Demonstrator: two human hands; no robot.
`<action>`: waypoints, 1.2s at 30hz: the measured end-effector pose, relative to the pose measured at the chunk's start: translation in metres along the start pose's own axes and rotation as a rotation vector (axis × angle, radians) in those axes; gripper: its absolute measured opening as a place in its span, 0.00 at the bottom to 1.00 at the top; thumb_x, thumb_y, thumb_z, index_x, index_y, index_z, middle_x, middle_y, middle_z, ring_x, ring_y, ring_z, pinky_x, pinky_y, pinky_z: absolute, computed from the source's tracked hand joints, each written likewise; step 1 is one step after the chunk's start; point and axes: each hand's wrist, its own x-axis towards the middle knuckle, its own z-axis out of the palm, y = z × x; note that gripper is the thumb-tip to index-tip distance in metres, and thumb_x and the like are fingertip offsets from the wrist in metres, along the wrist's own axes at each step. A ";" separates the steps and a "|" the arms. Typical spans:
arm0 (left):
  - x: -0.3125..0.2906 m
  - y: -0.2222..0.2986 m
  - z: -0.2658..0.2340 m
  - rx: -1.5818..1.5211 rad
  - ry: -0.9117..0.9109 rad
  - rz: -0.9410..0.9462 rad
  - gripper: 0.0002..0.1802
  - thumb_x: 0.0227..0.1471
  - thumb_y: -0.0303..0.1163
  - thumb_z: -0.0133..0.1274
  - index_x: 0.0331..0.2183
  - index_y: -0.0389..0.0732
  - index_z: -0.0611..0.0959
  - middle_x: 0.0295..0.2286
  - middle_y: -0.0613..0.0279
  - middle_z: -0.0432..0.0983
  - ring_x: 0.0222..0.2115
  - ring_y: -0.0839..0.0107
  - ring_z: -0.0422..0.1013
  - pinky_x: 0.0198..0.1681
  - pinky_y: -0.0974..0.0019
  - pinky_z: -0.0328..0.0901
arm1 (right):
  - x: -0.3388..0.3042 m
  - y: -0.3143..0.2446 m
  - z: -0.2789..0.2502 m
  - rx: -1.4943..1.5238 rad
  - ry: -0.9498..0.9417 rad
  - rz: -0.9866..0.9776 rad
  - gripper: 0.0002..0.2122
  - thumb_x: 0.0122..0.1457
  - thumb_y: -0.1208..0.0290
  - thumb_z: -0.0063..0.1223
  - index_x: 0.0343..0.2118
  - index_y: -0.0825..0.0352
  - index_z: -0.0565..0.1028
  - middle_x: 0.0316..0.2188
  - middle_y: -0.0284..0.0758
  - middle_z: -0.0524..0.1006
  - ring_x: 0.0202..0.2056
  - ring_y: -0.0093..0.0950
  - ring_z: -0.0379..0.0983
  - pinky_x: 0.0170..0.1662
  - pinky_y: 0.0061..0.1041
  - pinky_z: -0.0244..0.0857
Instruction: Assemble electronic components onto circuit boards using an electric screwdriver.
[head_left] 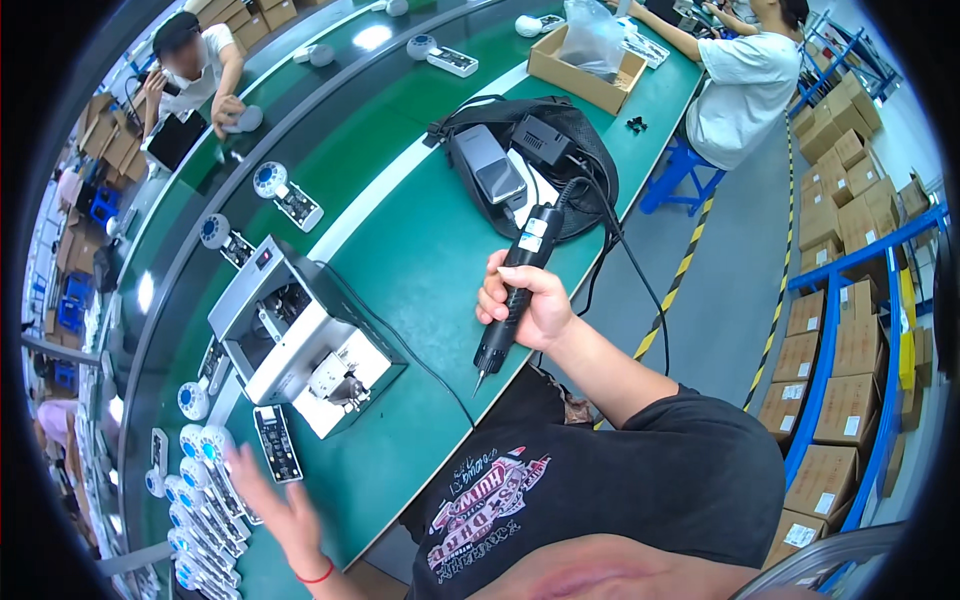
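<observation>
Two grips show: my right grip is wrapped round a black cylindrical electric screwdriver above the green bench's near edge; my left grip, spread, seemingly empty, could topple the white, blue-faced, round-headed units by drifting sideways.

Right grip tightly curled, left grip loose and outstretched.

Open green tabletop between grey machine and black bag, cable crossing, held screwdriver intruding
</observation>
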 end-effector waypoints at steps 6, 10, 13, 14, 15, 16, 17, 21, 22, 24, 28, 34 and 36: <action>0.009 0.011 0.033 0.110 -0.042 -0.034 0.36 0.53 0.21 0.48 0.63 0.39 0.63 0.64 0.44 0.55 0.58 0.45 0.60 0.61 0.53 0.54 | -0.002 -0.002 0.002 0.006 -0.004 0.004 0.08 0.60 0.72 0.46 0.41 0.65 0.72 0.21 0.34 0.69 0.21 0.27 0.66 0.32 0.31 0.63; 0.006 -0.011 0.034 0.292 0.003 -0.130 0.35 0.52 0.18 0.47 0.62 0.40 0.66 0.61 0.43 0.60 0.50 0.46 0.66 0.55 0.54 0.60 | -0.002 0.000 0.002 0.030 -0.023 0.039 0.09 0.60 0.72 0.45 0.43 0.65 0.72 0.21 0.33 0.68 0.21 0.26 0.64 0.32 0.29 0.61; 0.004 -0.025 0.034 0.419 0.050 -0.176 0.31 0.52 0.20 0.50 0.59 0.42 0.72 0.58 0.43 0.64 0.48 0.48 0.66 0.54 0.52 0.61 | 0.001 0.001 0.000 0.004 -0.066 0.012 0.10 0.61 0.71 0.44 0.44 0.65 0.71 0.22 0.32 0.67 0.21 0.24 0.63 0.33 0.29 0.60; 0.004 -0.021 0.030 0.447 0.049 -0.219 0.31 0.52 0.20 0.50 0.59 0.42 0.72 0.58 0.43 0.64 0.48 0.48 0.66 0.54 0.52 0.61 | 0.000 0.001 0.000 0.018 -0.083 0.058 0.10 0.61 0.71 0.44 0.44 0.65 0.71 0.22 0.32 0.67 0.21 0.24 0.63 0.33 0.29 0.60; 0.006 -0.013 0.028 0.509 0.052 -0.190 0.30 0.52 0.22 0.51 0.58 0.42 0.73 0.57 0.44 0.65 0.48 0.48 0.66 0.53 0.51 0.61 | -0.001 0.000 0.000 0.014 -0.090 0.034 0.10 0.61 0.71 0.43 0.44 0.66 0.70 0.22 0.32 0.67 0.22 0.24 0.63 0.33 0.28 0.60; 0.007 -0.008 0.024 0.570 0.054 -0.158 0.28 0.51 0.24 0.53 0.56 0.42 0.75 0.57 0.45 0.66 0.48 0.49 0.66 0.53 0.51 0.61 | -0.001 0.001 0.001 0.010 -0.098 0.008 0.10 0.62 0.71 0.43 0.44 0.66 0.70 0.22 0.32 0.67 0.22 0.23 0.63 0.33 0.28 0.60; 0.011 -0.004 0.021 0.551 0.076 -0.127 0.26 0.51 0.26 0.55 0.54 0.41 0.77 0.56 0.46 0.66 0.47 0.49 0.66 0.53 0.51 0.61 | -0.001 0.001 0.001 0.019 -0.111 0.033 0.10 0.62 0.71 0.43 0.44 0.66 0.70 0.22 0.32 0.67 0.22 0.23 0.63 0.33 0.28 0.60; 0.059 -0.002 0.002 0.376 0.240 -0.008 0.18 0.50 0.27 0.57 0.45 0.40 0.82 0.52 0.49 0.70 0.46 0.50 0.67 0.51 0.52 0.62 | -0.002 -0.002 0.000 -0.045 -0.094 -0.009 0.10 0.63 0.71 0.42 0.45 0.67 0.69 0.23 0.32 0.67 0.22 0.22 0.63 0.33 0.27 0.61; 0.084 -0.001 -0.006 0.288 0.263 0.024 0.13 0.49 0.27 0.57 0.40 0.39 0.83 0.49 0.50 0.72 0.45 0.51 0.68 0.50 0.54 0.63 | -0.003 -0.003 -0.001 -0.039 -0.102 0.003 0.10 0.63 0.71 0.42 0.45 0.67 0.69 0.23 0.32 0.67 0.22 0.22 0.63 0.33 0.27 0.61; 0.136 -0.022 -0.007 0.228 0.212 0.044 0.13 0.52 0.31 0.55 0.40 0.38 0.83 0.45 0.51 0.75 0.44 0.53 0.70 0.48 0.56 0.66 | -0.003 -0.003 0.001 -0.043 -0.091 0.003 0.10 0.63 0.71 0.42 0.45 0.67 0.68 0.23 0.31 0.66 0.22 0.22 0.63 0.33 0.27 0.61; 0.238 -0.103 0.011 0.452 -0.268 -0.401 0.19 0.52 0.36 0.53 0.44 0.37 0.82 0.42 0.53 0.79 0.42 0.52 0.74 0.46 0.57 0.68 | 0.001 0.003 0.005 -0.029 -0.102 0.041 0.10 0.63 0.71 0.42 0.46 0.67 0.68 0.23 0.31 0.66 0.23 0.21 0.63 0.32 0.26 0.60; 0.254 -0.236 -0.043 0.492 -0.502 -0.685 0.21 0.49 0.35 0.52 0.45 0.37 0.83 0.40 0.52 0.81 0.37 0.52 0.75 0.43 0.57 0.69 | -0.005 -0.003 0.004 -0.024 -0.154 0.061 0.11 0.64 0.71 0.42 0.47 0.67 0.67 0.24 0.30 0.65 0.23 0.20 0.61 0.33 0.25 0.59; 0.232 -0.287 -0.075 0.454 -0.493 -0.776 0.21 0.49 0.34 0.51 0.44 0.36 0.83 0.39 0.52 0.81 0.36 0.53 0.75 0.43 0.57 0.69 | -0.002 -0.003 0.005 -0.024 -0.159 0.068 0.11 0.64 0.71 0.42 0.47 0.67 0.66 0.25 0.30 0.64 0.24 0.19 0.61 0.34 0.24 0.58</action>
